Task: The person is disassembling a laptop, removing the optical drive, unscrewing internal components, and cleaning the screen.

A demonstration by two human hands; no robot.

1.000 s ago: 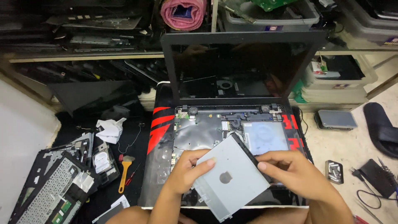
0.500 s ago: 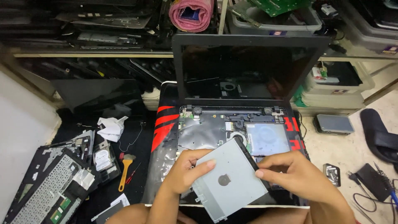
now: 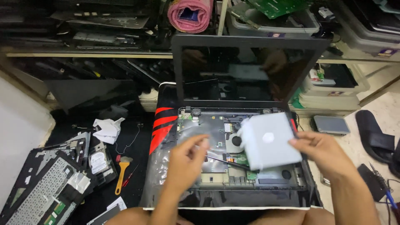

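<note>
One opened black laptop (image 3: 246,166), one flat grey metal optical drive (image 3: 268,141). My right hand (image 3: 323,152) clamps the drive's edge above the laptop. My left hand (image 3: 185,160), fingers loosely apart, holds nothing.

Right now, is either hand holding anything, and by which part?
The right hand holds a flat grey drive by its right edge, lifted over the opened laptop. The left hand holds nothing; it hovers blurred above the laptop's base.

Left hand (image 3: 185,160) hangs loosely curled and blurred, fingers bent, gripping nothing; right hand (image 3: 323,154) reaches leftward, fingertips pinched closed (forearms both bare, angled up from below)
</note>
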